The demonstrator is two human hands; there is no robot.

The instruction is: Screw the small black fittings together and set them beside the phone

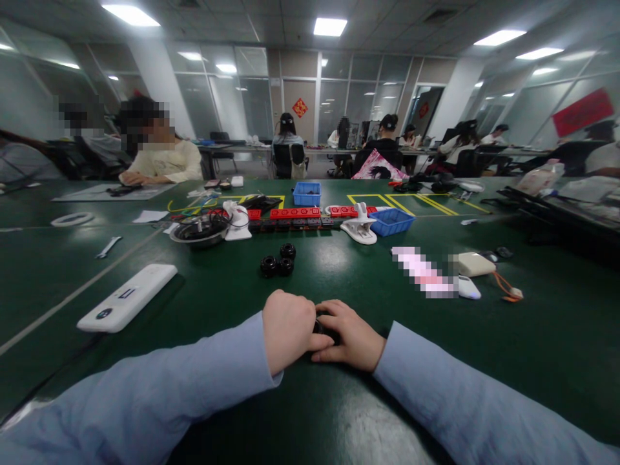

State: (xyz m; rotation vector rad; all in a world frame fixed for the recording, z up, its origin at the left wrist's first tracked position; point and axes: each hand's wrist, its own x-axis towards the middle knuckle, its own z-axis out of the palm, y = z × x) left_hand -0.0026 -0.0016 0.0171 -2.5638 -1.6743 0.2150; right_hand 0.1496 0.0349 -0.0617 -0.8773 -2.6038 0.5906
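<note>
My left hand (290, 326) is closed in a fist-like grip, knuckles up, its fingertips mostly hidden. Close against it, my right hand (349, 332) curls its fingers and thumb around a small black round part (318, 327). Only a sliver of that part shows between the hands, low over the green table. Just beyond them lie several black wheels (278, 263) in a tight cluster, with glossy rims and hollow centres.
A white power bank-like device (128, 298) lies left, near a wrench (108, 247). Further back are a metal bowl (198, 237), red-and-black strips (295, 214), a white clamp stand (359, 226) and a blue bin (393, 221). A cream box (473, 263) lies right. A co-worker (162, 155) sits across.
</note>
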